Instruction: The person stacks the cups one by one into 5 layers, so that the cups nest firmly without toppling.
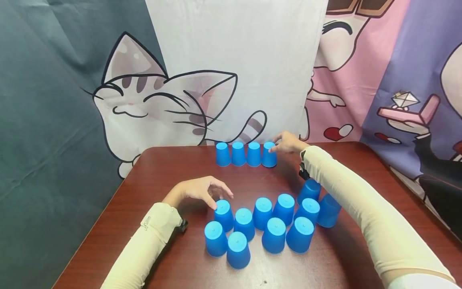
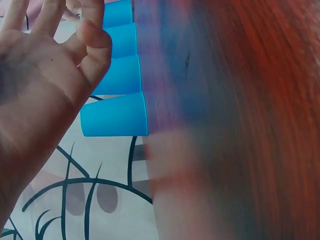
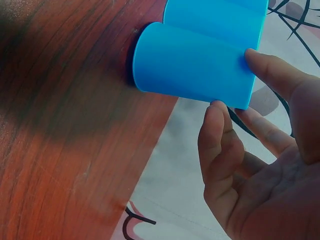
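At the back of the table, several blue plastic cups stand upside down side by side in a straight row. My right hand (image 1: 287, 143) is at the right end of this row, thumb and fingertips gripping the end cup (image 3: 195, 65) near its closed top. That cup stands upside down next to its neighbour (image 1: 254, 154). My left hand (image 1: 200, 188) hovers at the left of the nearer cups, fingers loosely bent and nothing held. Its thumb tip overlaps the top of a blue cup (image 1: 224, 216) in the head view.
Several more upside-down blue cups, such as a front one (image 1: 238, 252), stand in a loose cluster on the brown wooden table (image 1: 173, 160). A few cups (image 1: 328, 210) sit partly under my right forearm. A printed cartoon cloth (image 1: 231, 48) hangs behind the table's back edge.
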`<move>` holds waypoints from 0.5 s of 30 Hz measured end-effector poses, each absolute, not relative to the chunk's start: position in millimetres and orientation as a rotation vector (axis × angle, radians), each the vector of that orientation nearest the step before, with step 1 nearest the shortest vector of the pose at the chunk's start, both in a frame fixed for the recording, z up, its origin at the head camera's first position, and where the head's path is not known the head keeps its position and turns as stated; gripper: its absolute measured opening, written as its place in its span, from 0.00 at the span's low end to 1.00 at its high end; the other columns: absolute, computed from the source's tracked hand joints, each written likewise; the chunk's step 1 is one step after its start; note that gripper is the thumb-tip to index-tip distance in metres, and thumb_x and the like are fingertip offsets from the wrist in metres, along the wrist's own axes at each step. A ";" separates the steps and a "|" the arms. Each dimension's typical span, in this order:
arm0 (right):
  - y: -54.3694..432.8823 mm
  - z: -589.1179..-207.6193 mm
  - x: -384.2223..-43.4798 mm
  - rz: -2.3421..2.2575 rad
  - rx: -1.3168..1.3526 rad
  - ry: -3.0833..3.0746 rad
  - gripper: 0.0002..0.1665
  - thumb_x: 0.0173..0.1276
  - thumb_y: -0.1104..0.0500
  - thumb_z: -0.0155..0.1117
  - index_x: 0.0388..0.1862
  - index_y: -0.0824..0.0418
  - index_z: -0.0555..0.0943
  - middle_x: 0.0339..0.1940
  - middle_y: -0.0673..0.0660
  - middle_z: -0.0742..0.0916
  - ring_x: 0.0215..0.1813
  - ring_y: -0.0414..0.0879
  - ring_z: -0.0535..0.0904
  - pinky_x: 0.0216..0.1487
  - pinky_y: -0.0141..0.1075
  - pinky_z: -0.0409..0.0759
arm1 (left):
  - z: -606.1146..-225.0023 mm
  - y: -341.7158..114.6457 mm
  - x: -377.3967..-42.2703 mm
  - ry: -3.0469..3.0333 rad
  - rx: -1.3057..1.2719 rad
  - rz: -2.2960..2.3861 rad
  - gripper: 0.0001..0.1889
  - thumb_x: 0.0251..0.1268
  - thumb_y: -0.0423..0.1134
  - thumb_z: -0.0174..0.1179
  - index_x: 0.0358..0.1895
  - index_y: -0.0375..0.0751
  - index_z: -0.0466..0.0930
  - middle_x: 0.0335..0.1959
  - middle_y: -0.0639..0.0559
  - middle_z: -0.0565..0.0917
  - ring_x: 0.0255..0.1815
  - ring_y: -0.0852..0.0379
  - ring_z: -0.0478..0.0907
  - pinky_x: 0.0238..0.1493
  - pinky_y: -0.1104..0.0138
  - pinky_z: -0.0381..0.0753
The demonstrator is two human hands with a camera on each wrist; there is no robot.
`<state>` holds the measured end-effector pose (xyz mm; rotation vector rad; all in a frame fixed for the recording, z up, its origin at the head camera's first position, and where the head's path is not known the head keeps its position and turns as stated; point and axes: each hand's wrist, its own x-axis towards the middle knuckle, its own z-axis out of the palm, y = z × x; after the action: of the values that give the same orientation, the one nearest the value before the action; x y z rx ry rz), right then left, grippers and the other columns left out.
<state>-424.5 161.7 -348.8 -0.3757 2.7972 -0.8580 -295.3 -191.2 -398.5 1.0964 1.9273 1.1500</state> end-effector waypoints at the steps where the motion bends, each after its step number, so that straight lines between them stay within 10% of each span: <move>1: 161.8 -349.5 -424.7 -0.854 -0.379 2.795 0.34 0.62 0.52 0.74 0.62 0.68 0.76 0.55 0.70 0.81 0.26 0.48 0.75 0.25 0.34 0.75 | -398.3 -190.7 -295.0 1.927 1.096 1.143 0.34 0.55 0.51 0.72 0.63 0.36 0.76 0.58 0.35 0.80 0.51 0.45 0.81 0.50 0.50 0.82; 15: 163.5 -349.5 -424.0 -0.813 -0.401 2.805 0.33 0.63 0.55 0.73 0.62 0.69 0.76 0.49 0.69 0.81 0.27 0.47 0.74 0.25 0.34 0.76 | -393.2 -189.6 -292.6 1.917 1.096 1.138 0.28 0.58 0.47 0.72 0.58 0.35 0.80 0.56 0.36 0.82 0.55 0.46 0.81 0.52 0.50 0.82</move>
<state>-424.0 163.5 -349.5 -0.4007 2.8055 -0.8130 -292.6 -189.6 -393.2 1.0959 1.9168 1.1381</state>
